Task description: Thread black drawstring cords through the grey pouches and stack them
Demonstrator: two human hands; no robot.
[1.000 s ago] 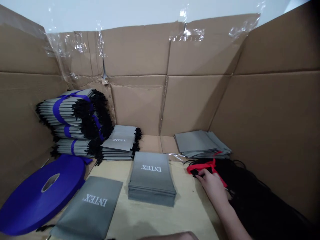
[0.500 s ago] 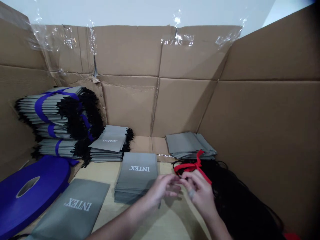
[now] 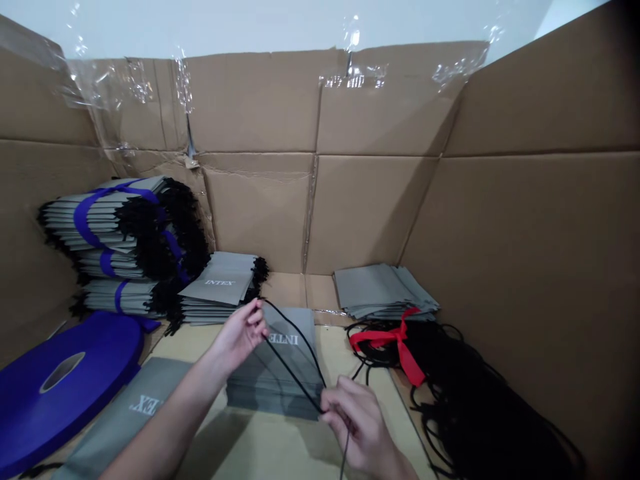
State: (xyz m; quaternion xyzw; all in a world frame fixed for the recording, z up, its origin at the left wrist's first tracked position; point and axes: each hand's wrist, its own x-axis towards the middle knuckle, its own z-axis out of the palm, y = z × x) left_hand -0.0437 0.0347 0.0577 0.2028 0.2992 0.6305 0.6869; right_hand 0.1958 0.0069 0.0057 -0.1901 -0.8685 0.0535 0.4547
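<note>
A black cord (image 3: 294, 380) stretches as a long loop between my two hands, above a stack of grey INTEX pouches (image 3: 273, 400). My left hand (image 3: 244, 337) pinches its far end, fingers closed, in front of the stack's upper left. At the near end my right hand (image 3: 355, 421) is closed on the cord, by the stack's lower right corner, and a loose strand hangs below it. To the right lies a bundle of black cords (image 3: 480, 407), bound with a red ribbon (image 3: 400, 340). A single grey pouch (image 3: 115, 427) lies partly under my left forearm.
A large roll of blue ribbon (image 3: 110, 360) lies at the left. Behind it, bundles of corded pouches (image 3: 105, 223) are tied with blue ribbon. A pile of corded pouches (image 3: 215, 277) and some grey pouches (image 3: 380, 287) sit along the back. Cardboard walls (image 3: 250, 113) enclose the table.
My hands have moved apart and away from the red-ribboned bundle, the left one leftward and up, the right one down and toward me. A black cord now runs taut between them.
</note>
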